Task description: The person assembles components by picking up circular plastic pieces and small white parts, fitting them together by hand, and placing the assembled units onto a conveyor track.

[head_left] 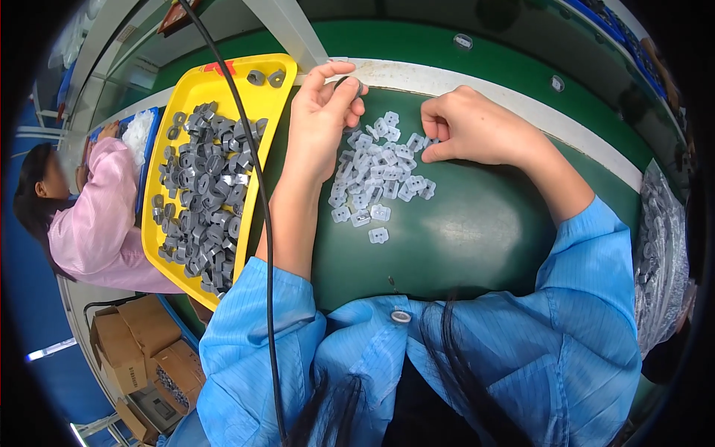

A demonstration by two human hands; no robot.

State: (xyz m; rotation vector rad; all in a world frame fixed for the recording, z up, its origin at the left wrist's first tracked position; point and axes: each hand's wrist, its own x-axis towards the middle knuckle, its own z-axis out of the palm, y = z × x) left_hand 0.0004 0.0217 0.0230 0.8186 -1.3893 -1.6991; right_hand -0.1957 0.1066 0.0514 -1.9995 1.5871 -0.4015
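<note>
My left hand (316, 123) is raised beside the yellow tray (223, 73), its fingers curled around a small dark grey plastic ring-shaped part (350, 83). To the right, my right hand (477, 127) is closed in a pinch, and a translucent plastic piece (430, 141) shows at its fingertips, partly hidden. Between my hands a loose pile of flat translucent pieces (376, 170) lies on the green work surface (469, 231). One such piece (378, 235) rests apart on the near side. Many grey ring-shaped parts (201, 182) are heaped in the tray.
A black cable (262, 194) hangs across the tray and past my left forearm. Beyond a pale raised edge (521, 112) runs a green strip with two small parts. At left sit a person in pink (100, 194) and cardboard boxes (130, 339); plastic bags (659, 261) are at right.
</note>
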